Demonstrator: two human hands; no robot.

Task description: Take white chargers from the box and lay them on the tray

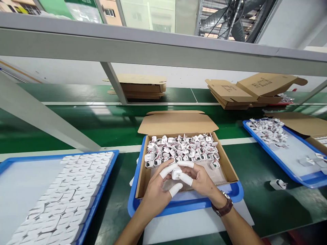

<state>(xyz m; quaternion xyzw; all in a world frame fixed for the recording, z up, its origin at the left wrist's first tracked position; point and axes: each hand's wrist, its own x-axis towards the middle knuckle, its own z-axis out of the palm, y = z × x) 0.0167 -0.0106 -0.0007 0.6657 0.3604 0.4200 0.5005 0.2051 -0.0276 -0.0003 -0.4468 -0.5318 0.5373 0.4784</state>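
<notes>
Both my hands meet over the near part of an open cardboard box [231,168] that sits in a blue tray [133,200]. Together they pinch one small white charger plug [176,174]. My left hand [158,187] wears white finger cots on thumb and fingers and grips the plug from the left. My right hand [199,178], with a brown watch on the wrist, grips it from the right. The far half of the box holds rows of several white plugs [181,148].
A blue tray [102,190] at the left carries several flat white pieces. Another blue tray [293,166] at the right holds loose plugs. One plug [278,184] lies on the green belt. Flattened cardboard boxes [255,90] sit behind, beyond a grey frame bar [112,80].
</notes>
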